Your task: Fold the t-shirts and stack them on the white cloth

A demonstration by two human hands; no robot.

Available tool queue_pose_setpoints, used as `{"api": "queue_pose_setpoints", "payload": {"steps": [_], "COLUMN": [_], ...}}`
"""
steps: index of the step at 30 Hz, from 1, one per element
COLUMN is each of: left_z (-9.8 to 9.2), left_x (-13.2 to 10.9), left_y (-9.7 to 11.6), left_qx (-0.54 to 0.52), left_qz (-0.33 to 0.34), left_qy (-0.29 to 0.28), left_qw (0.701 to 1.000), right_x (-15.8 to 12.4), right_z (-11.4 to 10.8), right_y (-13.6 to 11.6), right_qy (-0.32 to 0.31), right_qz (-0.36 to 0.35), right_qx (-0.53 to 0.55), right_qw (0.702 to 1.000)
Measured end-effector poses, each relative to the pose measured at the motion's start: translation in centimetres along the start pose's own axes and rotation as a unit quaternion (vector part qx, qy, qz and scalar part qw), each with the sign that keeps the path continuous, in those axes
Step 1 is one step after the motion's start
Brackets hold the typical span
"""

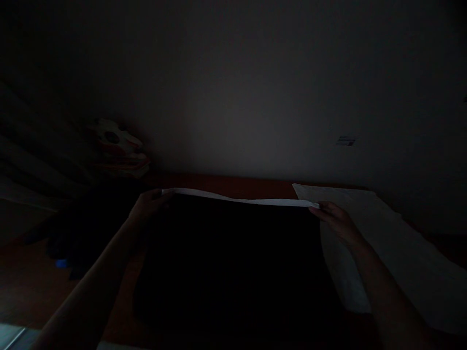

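Fingers of left hand (148, 206) and right hand (335, 221) pinch white edge (241, 198) at 2 ends.

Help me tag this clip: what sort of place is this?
Likely a dim indoor room: wooden table against a bare wall, left hand and right hand holding a cloth, white sheet beside it.

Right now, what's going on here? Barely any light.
A person holds a dark cloth over the brown table. The left hand grips one end of its white edge, the right hand the other, so the edge runs stretched between them. A pale sheet lies on the table to the right. The light is very dim; the dark heap at left is too murky to identify.
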State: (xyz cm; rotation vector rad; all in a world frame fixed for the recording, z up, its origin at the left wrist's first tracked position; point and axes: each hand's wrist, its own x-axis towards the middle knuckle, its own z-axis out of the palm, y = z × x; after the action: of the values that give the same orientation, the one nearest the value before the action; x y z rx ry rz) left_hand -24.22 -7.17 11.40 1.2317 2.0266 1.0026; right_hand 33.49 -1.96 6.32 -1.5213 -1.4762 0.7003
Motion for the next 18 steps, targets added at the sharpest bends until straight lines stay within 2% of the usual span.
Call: {"api": "queue_pose_setpoints", "payload": {"steps": [3,5,6,8,10,11,13,15,18], "left_z": [3.0,5.4,6.6,8.4,9.2,9.3,8.7,7.4,5.2], "left_x": [3.3,3.5,2.8,0.0,-4.2,-6.5,-11.0,-14.4,-16.7], "left_y": [-0.2,-0.7,-1.0,-2.0,-3.2,-4.0,-5.6,-7.4,-10.5], "left_qx": [0.05,0.075,0.095,0.16,0.227,0.251,0.298,0.338,0.387], "left_qz": [0.042,0.082,0.119,0.23,0.341,0.372,0.397,0.421,0.45], "left_qy": [0.024,0.036,0.042,0.043,0.017,0.001,-0.022,-0.043,-0.048], "left_qw": [0.998,0.993,0.987,0.959,0.912,0.894,0.868,0.841,0.803], "right_x": [2.0,1.9,1.3,-1.2,-5.1,-7.5,-12.5,-16.9,-20.9], "right_z": [2.9,4.7,5.5,6.5,6.8,6.8,6.5,6.0,5.2], "right_y": [1.2,2.1,2.4,2.6,2.3,2.1,1.8,2.0,2.8], "right_qy": [0.026,0.051,0.058,0.053,0.027,0.006,-0.025,-0.056,-0.091], "right_qz": [0.044,0.057,0.044,-0.029,-0.127,-0.162,-0.191,-0.2,-0.228], "right_qx": [-0.009,-0.051,-0.077,-0.124,-0.16,-0.168,-0.193,-0.236,-0.295], "right_qw": [0.999,0.996,0.994,0.99,0.979,0.972,0.962,0.949,0.923]}}
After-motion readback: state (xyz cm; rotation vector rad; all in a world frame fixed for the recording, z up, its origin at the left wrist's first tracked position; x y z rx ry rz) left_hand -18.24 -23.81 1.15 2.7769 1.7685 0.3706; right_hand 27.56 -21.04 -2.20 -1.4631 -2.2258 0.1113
